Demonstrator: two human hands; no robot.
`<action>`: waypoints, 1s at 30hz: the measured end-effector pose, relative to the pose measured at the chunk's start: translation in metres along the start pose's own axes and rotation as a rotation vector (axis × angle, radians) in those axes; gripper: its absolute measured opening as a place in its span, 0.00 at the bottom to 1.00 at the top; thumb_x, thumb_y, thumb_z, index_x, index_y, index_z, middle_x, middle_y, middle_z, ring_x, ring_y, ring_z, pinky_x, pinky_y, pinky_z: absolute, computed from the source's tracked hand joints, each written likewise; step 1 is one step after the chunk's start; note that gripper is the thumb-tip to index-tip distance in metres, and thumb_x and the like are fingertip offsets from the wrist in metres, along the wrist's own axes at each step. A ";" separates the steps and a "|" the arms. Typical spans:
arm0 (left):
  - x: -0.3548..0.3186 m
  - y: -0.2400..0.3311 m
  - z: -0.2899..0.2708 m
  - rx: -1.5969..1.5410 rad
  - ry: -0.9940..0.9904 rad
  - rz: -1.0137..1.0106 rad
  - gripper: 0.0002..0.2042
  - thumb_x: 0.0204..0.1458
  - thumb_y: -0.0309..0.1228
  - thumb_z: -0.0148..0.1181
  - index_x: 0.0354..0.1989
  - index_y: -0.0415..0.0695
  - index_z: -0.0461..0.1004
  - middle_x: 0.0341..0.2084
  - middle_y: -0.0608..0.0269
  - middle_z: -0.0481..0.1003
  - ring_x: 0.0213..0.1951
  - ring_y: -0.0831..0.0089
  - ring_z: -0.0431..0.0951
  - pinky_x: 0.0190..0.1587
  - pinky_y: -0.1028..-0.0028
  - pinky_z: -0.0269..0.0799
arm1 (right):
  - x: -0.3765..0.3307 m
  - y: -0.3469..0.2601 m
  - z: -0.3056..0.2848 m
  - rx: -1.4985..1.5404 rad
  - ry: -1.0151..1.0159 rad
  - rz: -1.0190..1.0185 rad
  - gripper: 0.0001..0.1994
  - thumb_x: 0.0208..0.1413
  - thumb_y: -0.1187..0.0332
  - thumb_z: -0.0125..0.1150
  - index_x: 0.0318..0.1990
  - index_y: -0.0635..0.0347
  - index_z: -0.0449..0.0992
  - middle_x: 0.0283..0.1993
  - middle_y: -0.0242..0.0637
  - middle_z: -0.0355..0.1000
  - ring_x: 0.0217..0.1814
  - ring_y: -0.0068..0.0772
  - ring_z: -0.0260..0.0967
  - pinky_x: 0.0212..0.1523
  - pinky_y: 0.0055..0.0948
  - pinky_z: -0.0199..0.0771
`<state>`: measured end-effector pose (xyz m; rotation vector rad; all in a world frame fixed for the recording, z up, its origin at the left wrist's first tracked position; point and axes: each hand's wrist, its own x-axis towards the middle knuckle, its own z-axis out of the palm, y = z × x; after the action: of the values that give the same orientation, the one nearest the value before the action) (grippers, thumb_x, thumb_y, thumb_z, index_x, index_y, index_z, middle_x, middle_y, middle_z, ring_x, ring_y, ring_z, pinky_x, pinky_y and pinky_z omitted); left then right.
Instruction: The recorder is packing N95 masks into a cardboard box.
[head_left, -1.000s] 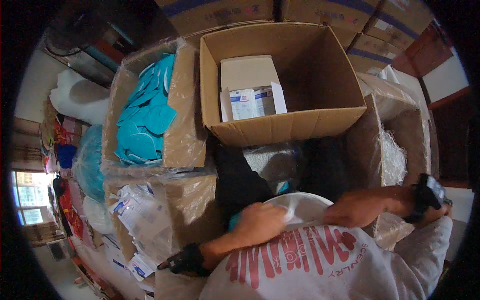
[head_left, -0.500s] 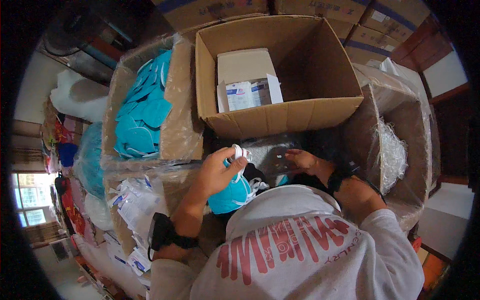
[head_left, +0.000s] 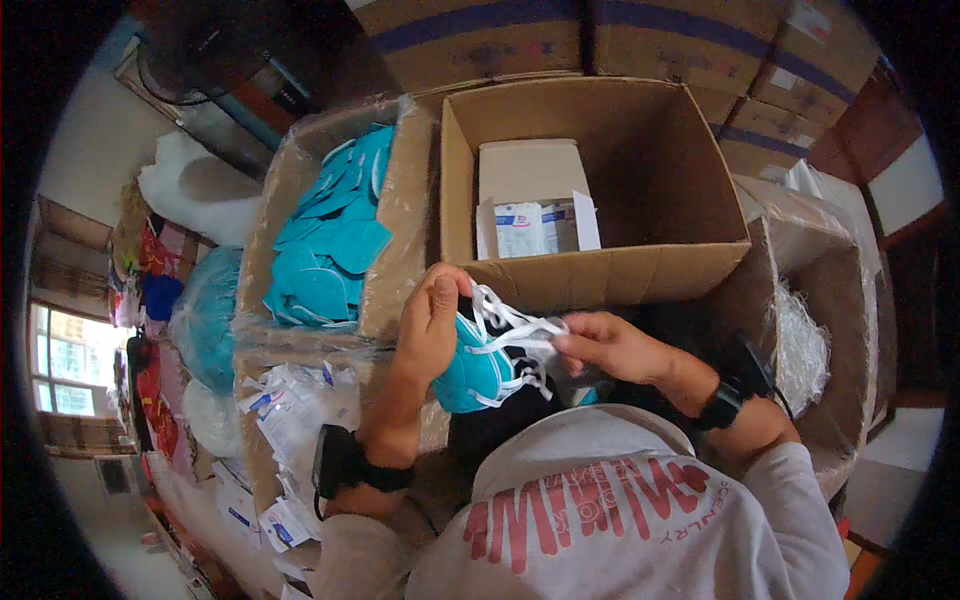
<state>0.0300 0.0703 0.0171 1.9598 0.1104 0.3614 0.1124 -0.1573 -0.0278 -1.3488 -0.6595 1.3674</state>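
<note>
My left hand (head_left: 432,322) grips a teal cup-shaped face mask (head_left: 475,372) in front of my chest. Its white elastic straps (head_left: 510,335) stretch to the right, where the fingers of my right hand (head_left: 610,345) pinch them. Both wrists wear black bands. Just beyond my hands stands an open brown cardboard box (head_left: 690,270) with white packets (head_left: 535,228) and a white carton inside. To the left, a plastic-lined box (head_left: 385,240) holds a heap of several teal masks (head_left: 325,250).
Loose white packets (head_left: 290,410) fill a box at lower left. A plastic-lined box (head_left: 815,345) stands at the right. Taped cardboard cartons (head_left: 620,30) are stacked behind. Bags and bundles lie on the far left by a window (head_left: 60,365).
My left hand has risen with the teal mask toward the box edge. My right hand came in from the right and now pinches the white straps.
</note>
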 end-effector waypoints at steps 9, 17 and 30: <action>0.005 0.032 -0.004 0.026 -0.172 0.119 0.25 0.55 0.49 0.41 0.52 0.40 0.57 0.30 0.61 0.66 0.33 0.77 0.66 0.35 0.76 0.64 | 0.000 -0.087 0.027 -0.964 0.161 -0.815 0.36 0.41 0.61 0.63 0.58 0.62 0.54 0.59 0.51 0.52 0.62 0.51 0.47 0.59 0.40 0.51; 0.010 0.027 -0.017 0.026 -0.043 -0.123 0.21 0.58 0.45 0.36 0.41 0.39 0.68 0.22 0.63 0.67 0.27 0.76 0.67 0.31 0.77 0.63 | 0.026 -0.049 0.044 -0.210 -0.181 -0.185 0.13 0.58 0.62 0.44 0.31 0.66 0.67 0.28 0.31 0.64 0.28 0.15 0.58 0.26 0.25 0.63; 0.011 -0.017 0.039 -0.381 0.237 -0.470 0.28 0.55 0.54 0.32 0.14 0.45 0.64 0.12 0.71 0.62 0.17 0.78 0.60 0.21 0.76 0.56 | 0.065 -0.079 0.057 0.283 0.253 -0.604 0.10 0.57 0.65 0.41 0.30 0.63 0.64 0.24 0.34 0.62 0.29 0.28 0.60 0.33 0.30 0.62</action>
<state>0.0540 0.0458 -0.0101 1.4541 0.6000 0.2764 0.0950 -0.0588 0.0329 -0.9628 -0.6079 0.7544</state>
